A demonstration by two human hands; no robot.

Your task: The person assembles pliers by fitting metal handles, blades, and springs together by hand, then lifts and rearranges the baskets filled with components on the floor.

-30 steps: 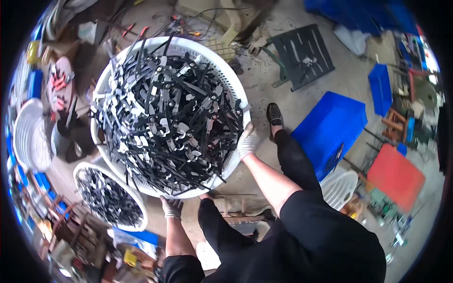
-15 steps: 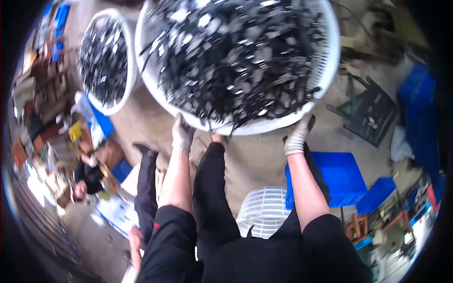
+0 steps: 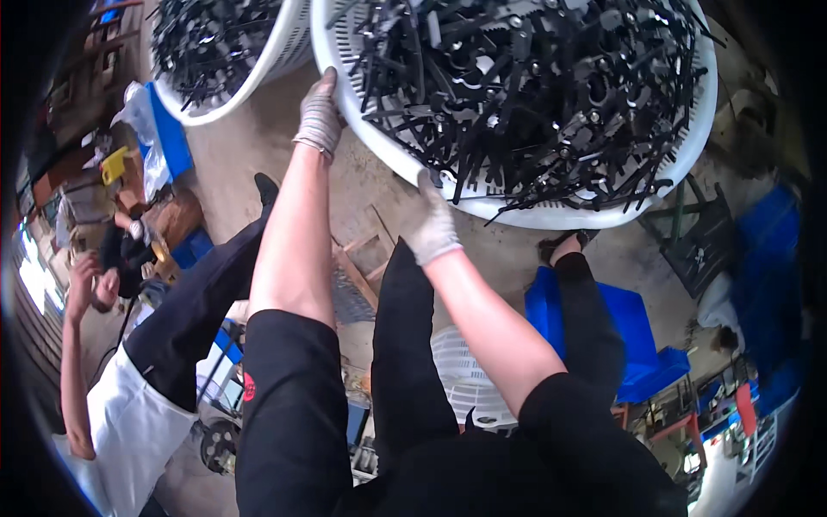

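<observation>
A big round white plastic basket point(image 3: 551, 218) fills the upper right, heaped with black, strip-like parts point(image 3: 534, 112), some with shiny bits. Its rim is in both my gloved hands. At its left side, my left hand point(image 3: 320, 121) is closed on the rim, thumb up along the edge. My right hand point(image 3: 432, 222) holds the near-left rim, with thumb on top and fingers mostly hidden beneath. To the left stands a second white basket point(image 3: 280, 56) of similar black parts, and neither of my hands touches it.
Behind my legs are an upturned white basket point(image 3: 469, 370) and a blue crate point(image 3: 624, 327). A dark stool-like frame point(image 3: 702, 246) lies at right. At left, a person in a white top point(image 3: 138, 422) stands close; another person point(image 3: 125, 254) is farther off.
My right hand has shifted from the basket's right side to its near-left rim. The basket now sits farther right in view. The person in the white top shows more fully at left.
</observation>
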